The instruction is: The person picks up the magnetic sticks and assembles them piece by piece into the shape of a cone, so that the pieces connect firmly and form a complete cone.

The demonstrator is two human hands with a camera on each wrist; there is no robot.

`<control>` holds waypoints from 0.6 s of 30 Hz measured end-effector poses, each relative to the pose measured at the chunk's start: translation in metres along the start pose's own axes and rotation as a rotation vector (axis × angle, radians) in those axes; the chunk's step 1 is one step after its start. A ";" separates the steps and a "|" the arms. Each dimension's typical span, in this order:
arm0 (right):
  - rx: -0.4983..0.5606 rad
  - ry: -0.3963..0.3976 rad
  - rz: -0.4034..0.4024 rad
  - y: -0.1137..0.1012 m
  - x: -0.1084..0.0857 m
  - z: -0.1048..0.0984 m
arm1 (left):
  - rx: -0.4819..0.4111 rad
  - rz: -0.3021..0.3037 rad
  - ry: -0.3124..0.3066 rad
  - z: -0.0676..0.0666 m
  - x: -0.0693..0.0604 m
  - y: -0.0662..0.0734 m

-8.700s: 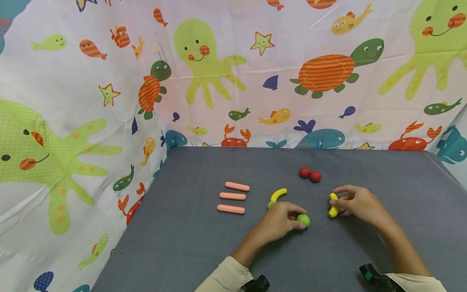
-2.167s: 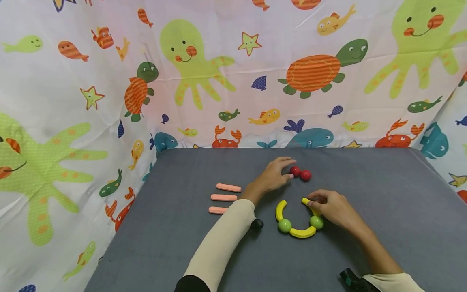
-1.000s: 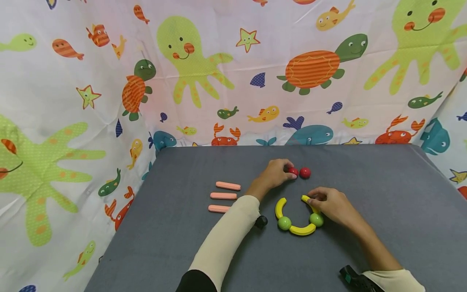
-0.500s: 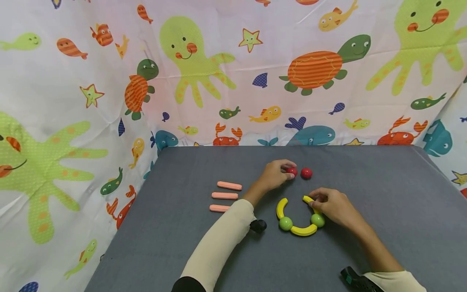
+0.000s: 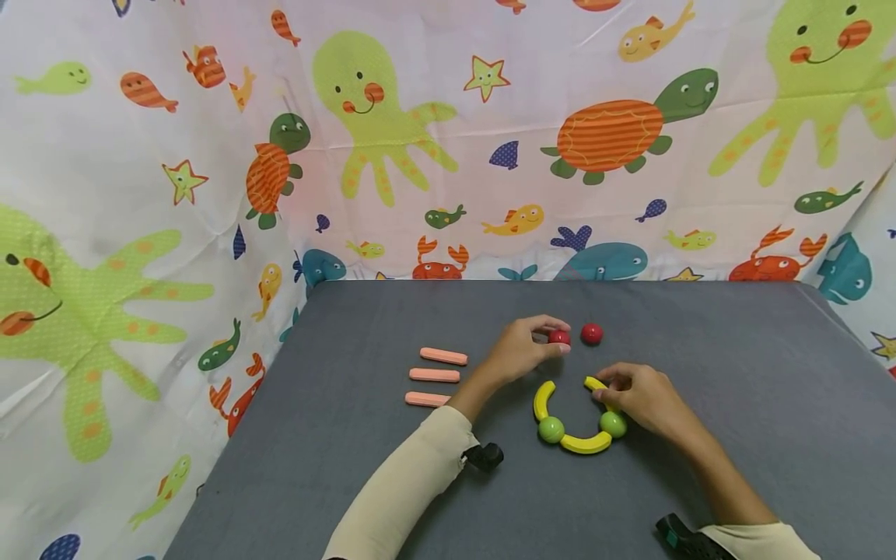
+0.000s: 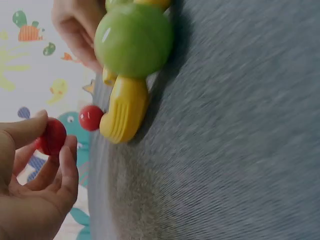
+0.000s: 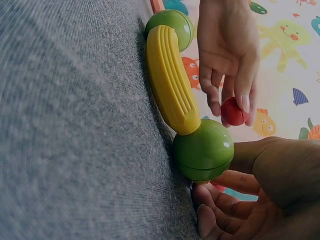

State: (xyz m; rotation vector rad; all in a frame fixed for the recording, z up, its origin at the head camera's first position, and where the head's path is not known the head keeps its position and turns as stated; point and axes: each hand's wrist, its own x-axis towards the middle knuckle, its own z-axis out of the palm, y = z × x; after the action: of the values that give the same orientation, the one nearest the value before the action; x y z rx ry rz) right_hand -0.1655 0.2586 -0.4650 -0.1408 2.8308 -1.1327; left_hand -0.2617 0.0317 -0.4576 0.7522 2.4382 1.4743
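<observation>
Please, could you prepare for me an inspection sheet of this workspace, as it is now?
Surface: table with grey covering.
Job's things: three curved yellow pieces and two green balls form a U, open at the far side; one red ball is held, another red ball stands apart from it; three pink sticks lie in a row left of the U.
Clutter: nothing seen.
Hands: left hand holds a red ball between thumb and fingers; right hand pinches the U's right yellow piece.
Cables: nothing seen.
Surroundings: cloth printed with sea animals, behind and at left.
</observation>
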 end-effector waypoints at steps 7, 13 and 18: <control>-0.010 0.016 -0.009 0.001 0.000 0.000 | 0.009 0.003 0.014 0.006 -0.020 0.005; -0.007 0.011 -0.006 0.001 0.000 0.001 | -0.033 -0.010 0.039 0.010 -0.033 0.003; 0.001 0.011 -0.003 0.001 0.001 0.001 | -0.057 -0.011 0.061 0.012 -0.040 -0.002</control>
State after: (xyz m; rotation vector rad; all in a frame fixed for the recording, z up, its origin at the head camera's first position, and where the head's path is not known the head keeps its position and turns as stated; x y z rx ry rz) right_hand -0.1662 0.2579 -0.4665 -0.1392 2.8409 -1.1386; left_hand -0.2234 0.0194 -0.4682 0.6908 2.4289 1.5772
